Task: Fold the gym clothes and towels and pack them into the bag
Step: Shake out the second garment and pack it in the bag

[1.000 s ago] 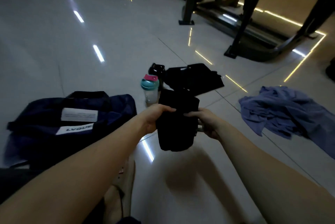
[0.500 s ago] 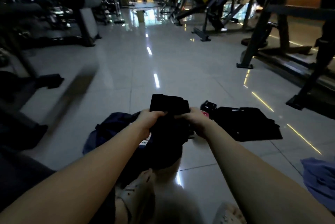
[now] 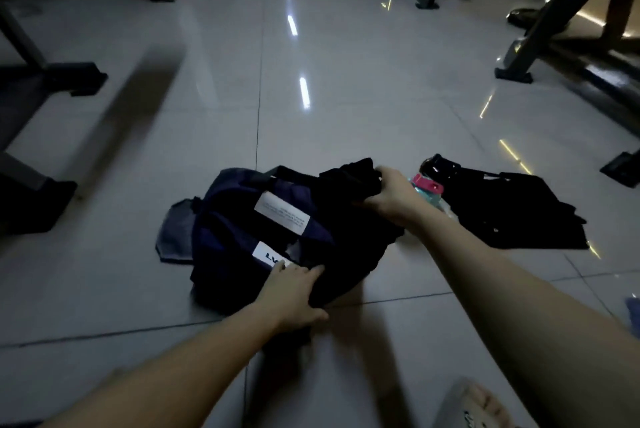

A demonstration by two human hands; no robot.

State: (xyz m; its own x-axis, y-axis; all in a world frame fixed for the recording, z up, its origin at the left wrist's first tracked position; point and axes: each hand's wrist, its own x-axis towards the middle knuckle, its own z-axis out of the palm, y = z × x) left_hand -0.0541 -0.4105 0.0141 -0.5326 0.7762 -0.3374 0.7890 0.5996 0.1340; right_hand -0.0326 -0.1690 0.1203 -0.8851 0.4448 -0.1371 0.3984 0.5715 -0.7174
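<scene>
A dark navy gym bag (image 3: 235, 230) with two white labels lies on the tiled floor in front of me. A folded black garment (image 3: 349, 219) lies over the bag's right half. My right hand (image 3: 394, 195) grips the garment's far end, fingers curled into the cloth. My left hand (image 3: 294, 292) rests on the bag's near edge with fingers stretched forward against the black cloth. Another black garment (image 3: 512, 216) lies spread flat on the floor to the right.
A bottle with a teal and pink lid (image 3: 427, 186) stands just behind my right wrist, a black object (image 3: 438, 166) beyond it. A bit of blue cloth (image 3: 633, 309) shows at the right edge. Gym machine frames (image 3: 540, 18) ring the floor. My sandalled foot (image 3: 478, 403) is bottom right.
The folded black garment went from held up in both hands down onto the bag. My left hand let go of it and dropped to the bag's near edge.
</scene>
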